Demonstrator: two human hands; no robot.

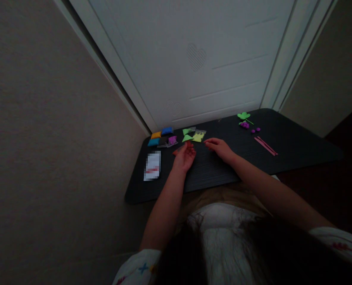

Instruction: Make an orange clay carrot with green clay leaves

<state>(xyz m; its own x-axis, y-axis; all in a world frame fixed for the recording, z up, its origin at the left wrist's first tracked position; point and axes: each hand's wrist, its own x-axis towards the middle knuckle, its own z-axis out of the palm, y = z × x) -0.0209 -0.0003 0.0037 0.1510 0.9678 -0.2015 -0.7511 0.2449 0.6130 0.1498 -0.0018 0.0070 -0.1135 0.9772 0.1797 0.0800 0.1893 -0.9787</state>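
My left hand (184, 159) is palm up over the dark table, fingers curled round a small packet of red modelling clay (178, 150). Part of that packet is hidden by the hand. To its right, my right hand (221, 149) hovers with thumb and fingers pinched together; a reddish bit may be at the fingertips, too small to make out. Just beyond the hands lie green clay packets (187, 138) and a yellow clay packet (198, 136).
On the dark table (205, 170), several colored packets (156, 135) lie at the back left, near a white blurred packet (152, 166). At the right are a green clover-like shape (243, 115), purple balls (245, 125) and pink sticks (265, 146). A white door (223, 47) stands behind.
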